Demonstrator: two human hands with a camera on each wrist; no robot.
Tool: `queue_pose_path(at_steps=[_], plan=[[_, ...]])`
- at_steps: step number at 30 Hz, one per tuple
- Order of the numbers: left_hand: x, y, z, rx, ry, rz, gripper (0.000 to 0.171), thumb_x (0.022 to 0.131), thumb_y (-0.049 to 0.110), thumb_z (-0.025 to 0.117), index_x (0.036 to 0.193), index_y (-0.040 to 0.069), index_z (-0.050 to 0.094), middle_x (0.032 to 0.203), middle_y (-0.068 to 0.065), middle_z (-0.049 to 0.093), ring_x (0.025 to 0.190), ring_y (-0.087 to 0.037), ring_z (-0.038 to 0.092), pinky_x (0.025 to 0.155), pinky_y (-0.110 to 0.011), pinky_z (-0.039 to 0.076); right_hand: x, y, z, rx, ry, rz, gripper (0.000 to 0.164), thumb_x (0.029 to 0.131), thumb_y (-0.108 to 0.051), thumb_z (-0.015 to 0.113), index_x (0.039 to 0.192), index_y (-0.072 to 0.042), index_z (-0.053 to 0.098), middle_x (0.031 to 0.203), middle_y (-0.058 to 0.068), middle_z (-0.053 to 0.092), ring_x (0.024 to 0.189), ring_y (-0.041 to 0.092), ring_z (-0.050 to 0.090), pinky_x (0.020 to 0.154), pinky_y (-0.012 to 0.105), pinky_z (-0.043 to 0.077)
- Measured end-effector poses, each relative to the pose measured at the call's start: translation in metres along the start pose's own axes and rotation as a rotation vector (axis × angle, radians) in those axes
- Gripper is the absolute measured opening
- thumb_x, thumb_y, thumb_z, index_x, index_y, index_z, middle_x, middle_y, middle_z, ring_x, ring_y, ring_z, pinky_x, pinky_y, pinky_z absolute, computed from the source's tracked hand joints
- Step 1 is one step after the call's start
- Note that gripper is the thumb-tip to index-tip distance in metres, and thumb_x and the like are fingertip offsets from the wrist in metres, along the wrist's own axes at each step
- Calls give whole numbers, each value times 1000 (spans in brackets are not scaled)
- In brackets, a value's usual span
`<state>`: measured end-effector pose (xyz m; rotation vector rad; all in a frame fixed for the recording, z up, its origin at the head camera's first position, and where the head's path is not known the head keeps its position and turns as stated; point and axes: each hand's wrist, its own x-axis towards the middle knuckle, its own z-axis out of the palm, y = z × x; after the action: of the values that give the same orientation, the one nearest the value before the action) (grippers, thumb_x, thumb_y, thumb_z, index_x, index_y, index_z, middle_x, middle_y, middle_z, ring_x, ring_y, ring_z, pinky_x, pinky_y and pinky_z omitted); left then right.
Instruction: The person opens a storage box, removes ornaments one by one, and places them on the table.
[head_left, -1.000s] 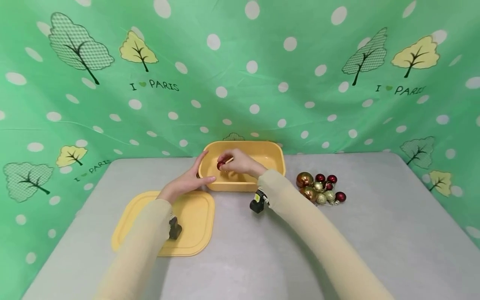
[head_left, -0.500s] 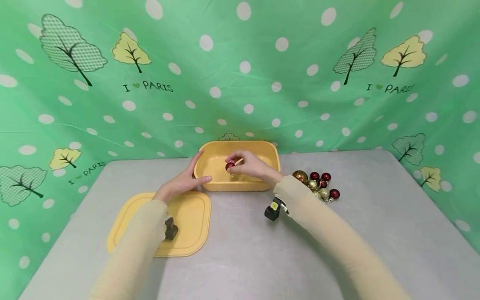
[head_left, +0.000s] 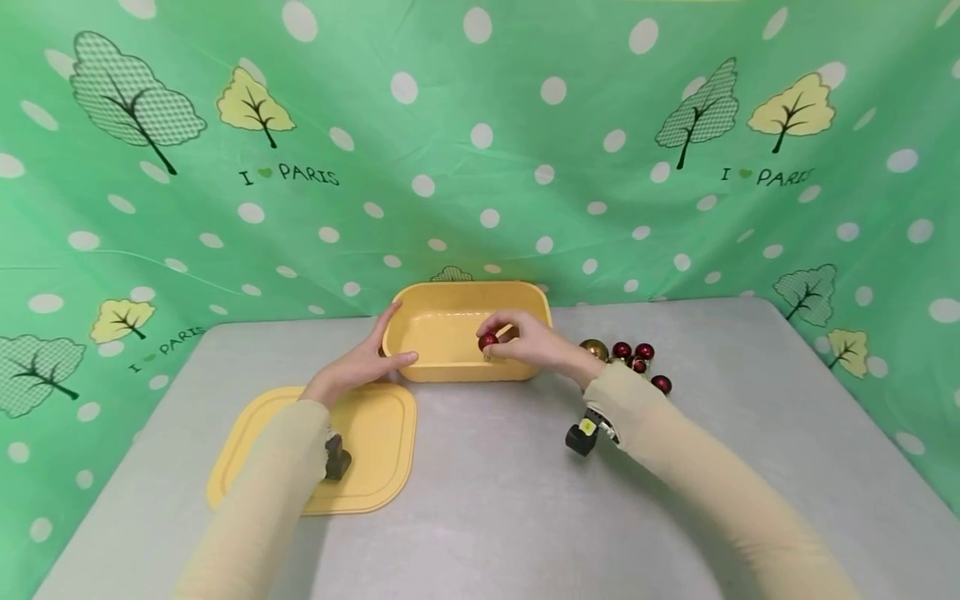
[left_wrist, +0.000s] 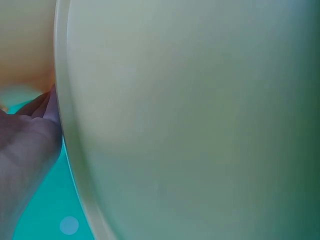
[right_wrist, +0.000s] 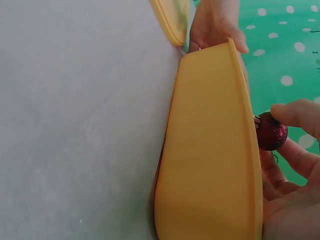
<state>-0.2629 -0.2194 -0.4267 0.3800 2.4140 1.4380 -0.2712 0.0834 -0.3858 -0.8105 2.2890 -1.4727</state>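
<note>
A dark red, glittery Christmas ball [head_left: 487, 342] is pinched between the thumb and fingertips of my right hand [head_left: 525, 339]. Its small metal cap points down, close to the front rim of a yellow plastic box [head_left: 465, 373]. In the right wrist view the ball [right_wrist: 272, 132] shows right at the box's rim. My left hand [head_left: 366, 360] holds the box's left end, thumb at the front corner and fingers along the outer side. Beneath the left forearm lies a flat yellow lid [head_left: 375, 450], which fills most of the left wrist view.
Several ornaments lie in a cluster right of the box, among them red balls [head_left: 661, 384] and a larger gold one [head_left: 594, 349]. The right forearm hides part of this group. A green polka-dot cloth [head_left: 450, 100] hangs behind the grey table [head_left: 480, 517].
My right hand has moved right and slightly toward the front of the box, carrying the red ball. The left hand keeps its hold on the box. The head view has shifted slightly.
</note>
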Motion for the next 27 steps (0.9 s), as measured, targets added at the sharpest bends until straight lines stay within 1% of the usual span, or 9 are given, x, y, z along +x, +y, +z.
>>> queue_pose_path(at_steps=[6,10,14,17,22,24,27], plan=[[1,1,1,-4,-4,-3,97,92,29,66,155,33,-8,159,-13,-12,143,-39,2,113,-57,7,-17,-3,-10,18,14,-17,27,85,1,64,111,9,59,104,15,61,88,26,61,72,28,52],[-1,3,1,7,-2,-10,96,93,30,66,154,35,-8,159,-13,-11,143,-38,4,113,-56,8,-29,-6,-17,14,35,-30,25,86,2,64,109,8,58,105,16,61,91,27,61,76,29,51],[-2,3,0,9,-5,-9,95,93,30,65,154,35,-8,159,-14,-11,143,-38,5,113,-56,9,-43,-5,-23,5,63,-14,25,86,2,65,110,6,58,108,17,60,96,29,60,83,33,50],[-2,3,0,5,-8,-7,96,94,29,65,154,34,-9,159,-15,-11,143,-39,6,113,-56,10,-55,0,-29,8,78,36,28,88,-2,66,113,5,57,111,16,59,99,28,59,86,34,48],[-2,2,0,-5,-12,-6,96,94,29,65,154,34,-8,159,-15,-12,143,-39,7,113,-55,11,-75,6,-41,-11,119,81,32,90,-7,66,118,5,56,113,14,60,104,30,58,84,31,49],[-2,1,0,-5,-13,-3,96,94,29,65,154,34,-9,159,-15,-12,143,-39,8,113,-55,12,-83,9,-46,-20,145,89,31,90,-8,67,117,4,57,112,14,61,103,31,59,80,31,50],[-1,1,0,5,-13,0,95,94,29,65,154,34,-9,159,-15,-11,143,-39,8,113,-55,12,-96,15,-53,-66,190,98,29,89,-9,68,114,1,59,108,13,63,99,30,59,78,30,50]])
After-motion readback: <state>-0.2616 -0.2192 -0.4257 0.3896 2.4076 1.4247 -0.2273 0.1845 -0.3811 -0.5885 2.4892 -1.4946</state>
